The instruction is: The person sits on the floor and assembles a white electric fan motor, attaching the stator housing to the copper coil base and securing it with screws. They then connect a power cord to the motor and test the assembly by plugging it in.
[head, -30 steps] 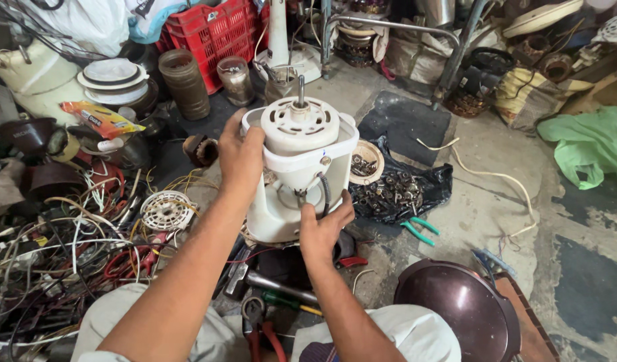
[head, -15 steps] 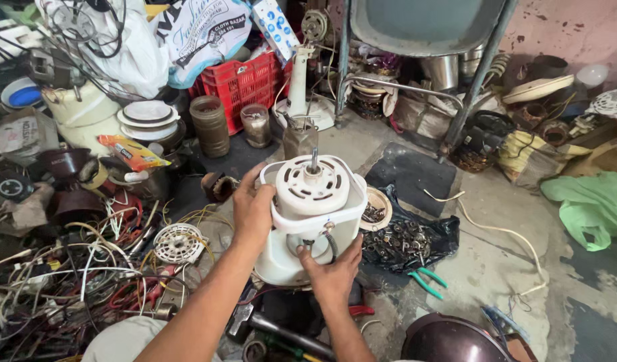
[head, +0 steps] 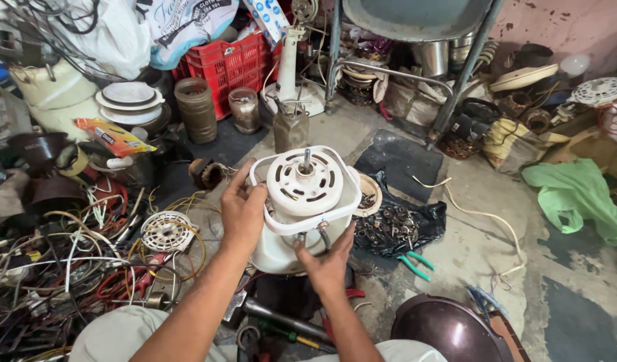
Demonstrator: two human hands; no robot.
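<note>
A white fan motor housing [head: 307, 201] with a round vented motor and a short metal shaft on top stands upright on the floor in front of me. My left hand [head: 241, 213] grips its left side, thumb on the rim. My right hand [head: 328, 263] holds the lower front, where short cables come out under the rim. Dark tools lie under the housing, between my knees.
A tangle of wires [head: 60, 268] and a white vented disc [head: 166, 231] lie left. A black bag of metal parts [head: 397, 228] and green-handled pliers [head: 416, 263] lie right. A dark round bowl [head: 449, 332] is near my right knee. A red crate [head: 228, 60] stands behind.
The view has tilted up and pulled back a little. Both hands stay on the housing; the left hand has slid slightly lower on its side.
</note>
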